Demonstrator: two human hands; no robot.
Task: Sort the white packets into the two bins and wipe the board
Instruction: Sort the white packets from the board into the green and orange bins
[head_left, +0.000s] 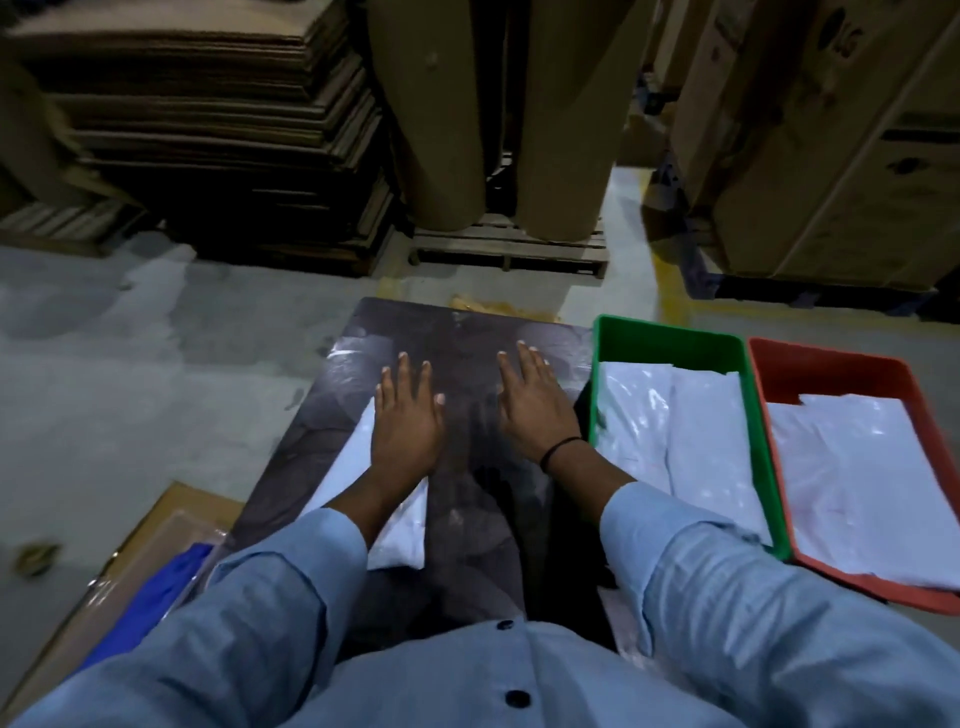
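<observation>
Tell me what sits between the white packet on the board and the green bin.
The right hand lies flat on the board between the white packet and the green bin. Only bare board shows otherwise. The left hand rests on the packet.

dim warehouse light. grey concrete floor (130, 364) w/ pale patches around me. ahead-left a tall stack of flat cardboard sheets (208, 130), straight ahead 2 big brown rolls (431, 104) upright on a wooden pallet (509, 249), to my right large cartons (831, 156) by a worn yellow floor line (670, 291).
</observation>
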